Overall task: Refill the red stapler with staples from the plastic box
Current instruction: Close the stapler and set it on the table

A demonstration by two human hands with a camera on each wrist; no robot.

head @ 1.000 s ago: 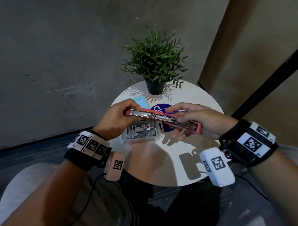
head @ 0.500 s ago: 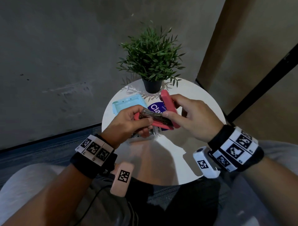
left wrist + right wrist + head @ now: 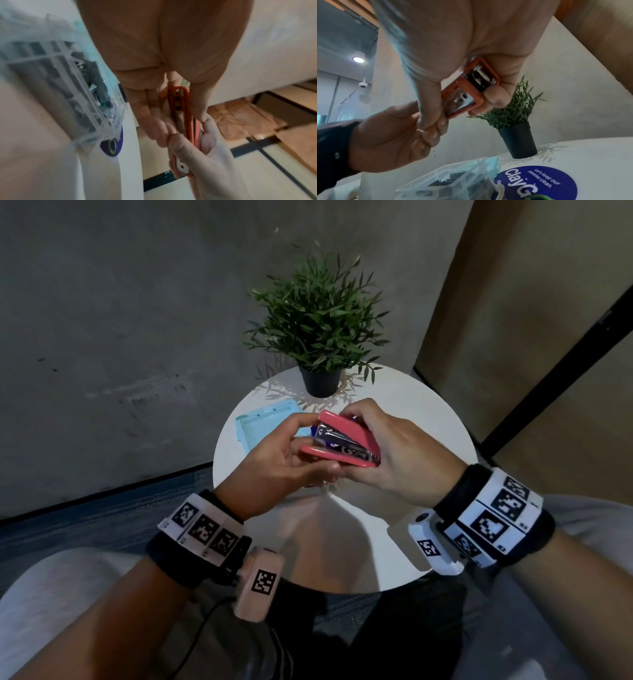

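Observation:
Both hands hold the red stapler point(image 3: 342, 436) above the round white table point(image 3: 428, 412). Its red cover lies folded down close over the metal magazine, with a narrow gap at the front. My left hand point(image 3: 294, 450) grips the front end, thumb on top and fingers beneath. My right hand point(image 3: 383, 436) wraps the rear end, fingers over the cover. The clear plastic box point(image 3: 60, 88) with several staple strips sits on the table under the hands. It shows in the wrist views as the box point(image 3: 453, 180) and is hidden in the head view.
A light blue lid point(image 3: 263, 426) lies on the table left of the hands. A potted plant point(image 3: 318, 313) stands at the table's far edge. A round purple sticker point(image 3: 539, 182) is beside the box. My lap is against the table's near edge.
The stapler's cover was spread flat open, then stood upright, and now is folded down over the magazine. Both hands moved closer together round it.

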